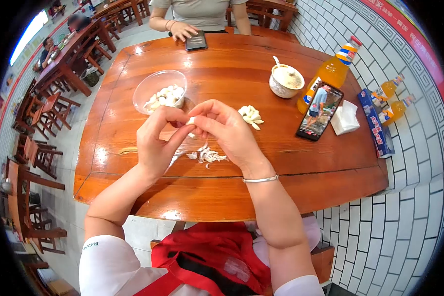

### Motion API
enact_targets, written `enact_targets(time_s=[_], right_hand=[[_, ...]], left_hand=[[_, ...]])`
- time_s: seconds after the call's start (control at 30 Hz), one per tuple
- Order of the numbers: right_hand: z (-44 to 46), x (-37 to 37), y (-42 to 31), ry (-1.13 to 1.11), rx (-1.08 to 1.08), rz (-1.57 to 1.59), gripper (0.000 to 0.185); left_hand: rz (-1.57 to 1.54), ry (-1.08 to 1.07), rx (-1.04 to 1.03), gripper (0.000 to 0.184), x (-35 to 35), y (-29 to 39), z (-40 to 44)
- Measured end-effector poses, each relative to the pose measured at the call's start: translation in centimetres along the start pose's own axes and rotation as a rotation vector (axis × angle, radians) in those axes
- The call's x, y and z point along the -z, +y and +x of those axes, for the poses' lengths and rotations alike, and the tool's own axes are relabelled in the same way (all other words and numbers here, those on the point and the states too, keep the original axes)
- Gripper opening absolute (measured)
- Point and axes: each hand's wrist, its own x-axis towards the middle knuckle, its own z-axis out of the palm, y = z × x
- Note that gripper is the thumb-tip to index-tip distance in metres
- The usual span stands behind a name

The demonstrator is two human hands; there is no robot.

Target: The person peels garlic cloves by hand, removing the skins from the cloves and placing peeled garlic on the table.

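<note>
Both hands meet above the middle of the wooden table [207, 185]. Between their fingertips is a small white garlic clove [191, 120]. My left hand [158, 135] pinches it from one side, and my right hand [224, 130], with a silver bangle at the wrist, pinches it from the other. Just below the fingers lie scattered garlic skins [208, 155]. Behind my left hand stands a clear plastic bowl [144, 89] holding many garlic cloves. A small pile of peeled cloves [250, 116] rests to the right of my right hand.
Farther right are a cup [283, 90] with a spoon, an orange bottle [330, 71], a propped phone [320, 111] showing video, tissues [346, 118] and a blue box [375, 126] by the tiled wall. Across the table, a person's hand [182, 30] touches a dark phone [196, 41].
</note>
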Motion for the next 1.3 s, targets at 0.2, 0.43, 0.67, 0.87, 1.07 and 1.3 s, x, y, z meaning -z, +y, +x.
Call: enact_targets(time_s=[0.2,0.43,0.67,0.87,1.07,1.3], right_hand=[[-0.1,-0.2,-0.5,-0.031,0.011,0.038,0.024],[0.0,0.0,-0.2,-0.015,0.040,0.024,0.022],[0.1,0.2,0.0,0.006,0.075,0.014,0.020],[0.3,0.5,0.5,0.032,0.085,0.022,0.016],[0.3,0.5,0.8,0.043,0.091,-0.031,0.012],[0.2,0.0,0.3,0.086,0.111,-0.008,0.009]], left_hand=[[-0.121,0.037,0.111,0.016,0.0,-0.2,-0.1],[-0.205,0.039,0.191,0.014,0.0,-0.1,-0.3],[-0.175,0.034,0.146,0.014,0.0,-0.3,-0.3],[-0.165,0.026,0.115,0.016,0.1,-0.1,-0.1],[-0.038,-0.002,-0.002,0.020,0.3,0.5,0.3],[-0.053,-0.050,0.003,0.020,0.5,-0.3,-0.1]])
